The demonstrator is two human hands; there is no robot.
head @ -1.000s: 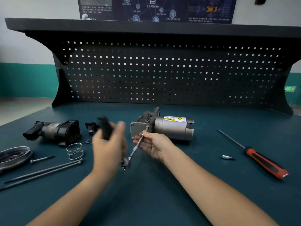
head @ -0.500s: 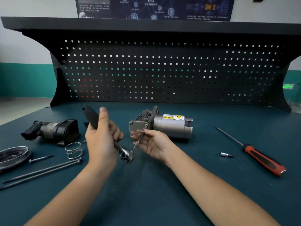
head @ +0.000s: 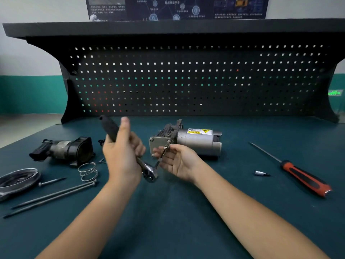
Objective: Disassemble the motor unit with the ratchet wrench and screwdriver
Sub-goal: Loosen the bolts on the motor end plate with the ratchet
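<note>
A person's two bare forearms reach over a dark teal workbench (head: pixel 177 225) backed by a black pegboard (head: pixel 186 81); the left hand (head: pixel 123 157) grips the ratchet wrench (head: pixel 110 128), fingers curled round its black handle, which tilts up and away to the left, thumb raised along it; the chrome ratchet head sits low, just below and between the two hands; a thin extension bar (head: pixel 162 156) runs from that head up to a bolt at the lower right corner of the motor unit's square end plate; the right hand (head: pixel 179 161), palm turned partly upward, pinches this bar between thumb and fingertips, close to the plate; the motor unit (head: pixel 197 141), a silver cylinder with a yellow warning label, lies on its side at the centre of the bench just behind the right hand; the screwdriver (head: pixel 302 176), with a red and black handle, lies well apart to the right, its shaft pointing away and to the left; a small socket bit (head: pixel 261 173) lies near it, on its left; on the left side of the bench lie a black housing part (head: pixel 63 150), a coil spring (head: pixel 88 171), two long bolts (head: pixel 54 195) side by side, and a round metal disc (head: pixel 17 180) at the edge of view.
</note>
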